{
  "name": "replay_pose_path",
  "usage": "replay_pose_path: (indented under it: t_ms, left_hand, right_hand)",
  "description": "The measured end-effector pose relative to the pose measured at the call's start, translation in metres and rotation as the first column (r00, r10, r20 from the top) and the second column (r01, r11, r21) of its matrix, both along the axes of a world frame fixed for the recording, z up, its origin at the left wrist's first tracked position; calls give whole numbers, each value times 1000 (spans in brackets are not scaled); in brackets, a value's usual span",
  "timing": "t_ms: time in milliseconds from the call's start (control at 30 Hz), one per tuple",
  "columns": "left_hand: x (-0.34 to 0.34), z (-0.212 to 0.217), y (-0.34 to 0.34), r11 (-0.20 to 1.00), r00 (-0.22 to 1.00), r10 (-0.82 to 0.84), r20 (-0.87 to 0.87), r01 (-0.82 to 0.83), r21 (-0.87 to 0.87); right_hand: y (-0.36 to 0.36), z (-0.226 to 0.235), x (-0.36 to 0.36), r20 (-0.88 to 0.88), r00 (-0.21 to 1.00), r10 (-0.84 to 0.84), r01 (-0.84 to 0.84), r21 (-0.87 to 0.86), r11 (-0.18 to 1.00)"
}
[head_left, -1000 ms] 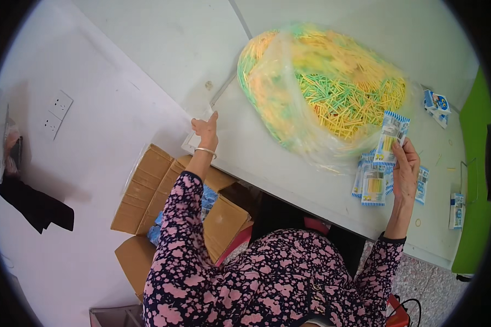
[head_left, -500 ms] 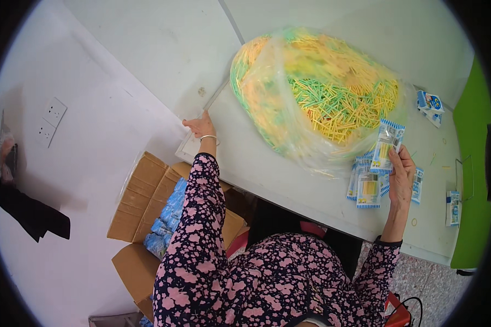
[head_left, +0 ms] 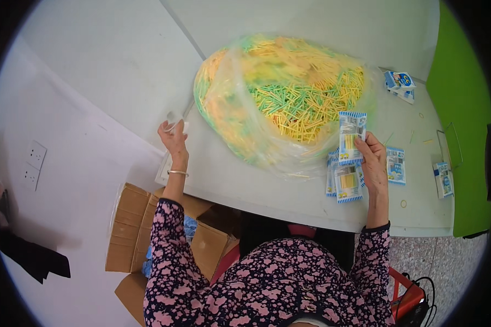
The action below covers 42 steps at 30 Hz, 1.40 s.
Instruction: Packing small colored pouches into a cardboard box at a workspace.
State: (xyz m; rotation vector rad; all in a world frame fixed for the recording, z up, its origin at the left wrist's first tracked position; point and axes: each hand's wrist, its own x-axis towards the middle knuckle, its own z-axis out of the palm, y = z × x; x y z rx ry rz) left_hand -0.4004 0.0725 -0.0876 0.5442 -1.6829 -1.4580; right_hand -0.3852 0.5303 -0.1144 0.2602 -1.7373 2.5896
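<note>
My right hand point(head_left: 373, 163) grips a small blue-and-white striped packet point(head_left: 351, 131), its clear window showing yellow sticks. Below it, several similar packets point(head_left: 348, 182) lie overlapping on the table, with another packet point(head_left: 396, 166) just right of my wrist. At the left, my left hand point(head_left: 174, 143) is raised near the table's edge, fingers curled at a small clear, whitish rounded thing point(head_left: 174, 117) whose kind I cannot make out. Between my hands sits a large clear plastic bag point(head_left: 240, 125), open on top and full of thin yellow, green and orange sticks point(head_left: 305, 109).
An open cardboard box point(head_left: 126, 229) with blue packets point(head_left: 190, 226) stands below the table's left end. At the right are more packets point(head_left: 401, 82), a packet by a wire handle point(head_left: 443, 180), rubber bands point(head_left: 403, 204) and a green panel point(head_left: 461, 120). A wall borders the left.
My left hand has gone from stretched fingers at the table's edge to curled fingers at the clear thing. My right hand still holds the packet. The whole view has shifted.
</note>
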Motion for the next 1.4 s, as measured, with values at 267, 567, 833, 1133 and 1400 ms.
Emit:
replay_pose_path:
  t_ms: [267,567,833,1133,1400]
  left_hand:
    - [47,60,139,749,767,-636,-87,587,-306]
    - [96,100,210,257,379,-914,144,816,-518]
    - [118,150,241,118,230,-972,41,631,-767]
    - [159,161,242,221,396,-918,37,585,-780]
    - [172,174,252,342,594,-804,32,506,-792]
  right_hand:
    - [-1,7,4,6,1000,11,-11,-26,1000]
    - [1,7,1,-8,1000,-2,1,-70,998]
    - [3,5,4,-4,1000,-28,28,-46,999]
    - [4,4,2,7,1000,-22,22,-70,997]
    - [-6,5,0,-4,1000,7,-8,-74,997]
